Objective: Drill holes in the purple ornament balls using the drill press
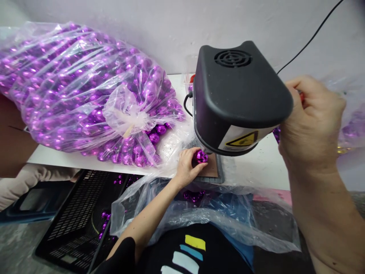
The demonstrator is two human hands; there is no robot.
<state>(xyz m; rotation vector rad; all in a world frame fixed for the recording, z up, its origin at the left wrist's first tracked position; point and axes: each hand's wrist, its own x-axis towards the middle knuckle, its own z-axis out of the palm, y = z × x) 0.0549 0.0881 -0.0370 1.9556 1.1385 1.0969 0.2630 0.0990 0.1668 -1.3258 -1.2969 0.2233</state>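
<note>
Between the thumb and fingers of my left hand (187, 166) is a shiny purple mirror ball (200, 156), held under the black machine (242, 83). A brown pad on a grey base plate (220, 171) lies below the ball. My right hand (312, 121) is closed at the machine's right side, around a handle that is mostly hidden; a bit of red shows by the fingers. The machine has a round vent on top and a yellow warning label. Its lower tip near the ball is partly hidden.
A large tied clear bag (71, 87) of purple balls fills the left of the white table (256, 167). A black crate (71, 228) stands below. Clear plastic sheeting (228, 220) spreads over my lap with a purple ball on it. A black cable (310, 38) runs up the wall.
</note>
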